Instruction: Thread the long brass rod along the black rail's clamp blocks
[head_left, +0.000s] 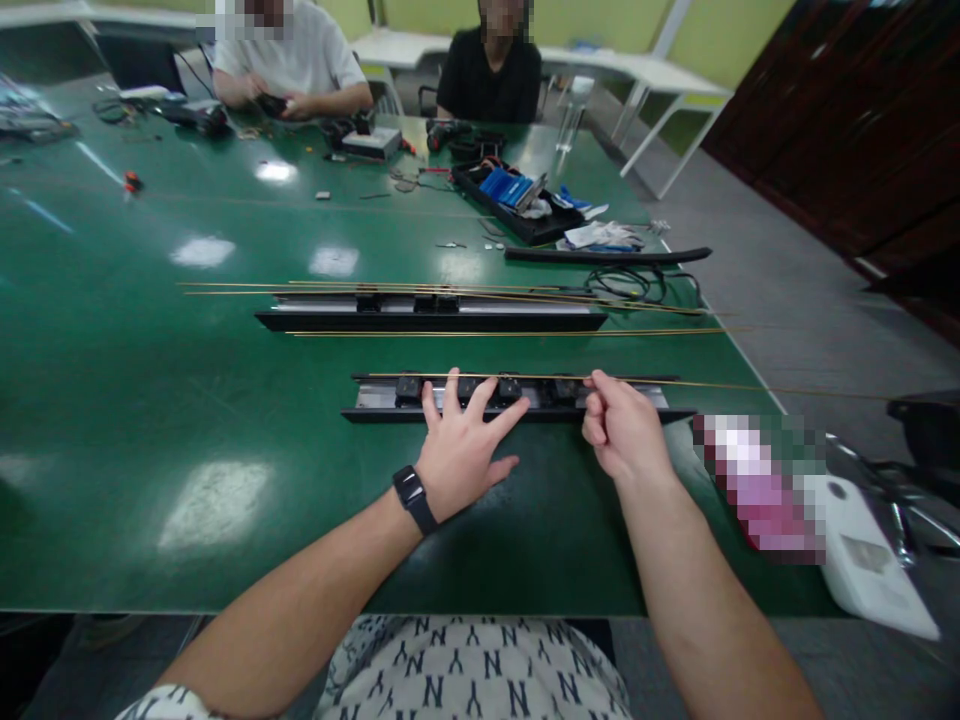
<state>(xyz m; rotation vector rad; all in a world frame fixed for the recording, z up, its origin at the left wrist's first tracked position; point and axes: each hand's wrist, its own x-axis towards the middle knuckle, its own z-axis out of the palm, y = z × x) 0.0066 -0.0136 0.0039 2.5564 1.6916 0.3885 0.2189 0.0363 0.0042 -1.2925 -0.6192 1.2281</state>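
Observation:
A long black rail [375, 414] with a silvery inner channel lies across the green table in front of me. Several small black blocks [409, 389] sit along its channel. My left hand [461, 445], with a dark watch on the wrist, rests over the rail, fingers spread around the blocks. At the rail's right part, my right hand [626, 425] is closed in a pinch on a thin brass-coloured rod [720, 386]. This rod runs along the rail's far edge and sticks out past its right end. Whether it sits in the blocks cannot be made out.
Beyond lies a second black rail [427, 322], with thin rods [487, 333] beside and over it. Farther back are a coiled cable [626, 284], a black strip [607, 256], gloves [600, 236] and a black tray [480, 195]. Two people [491, 75] sit across. A white object [870, 555] is at right.

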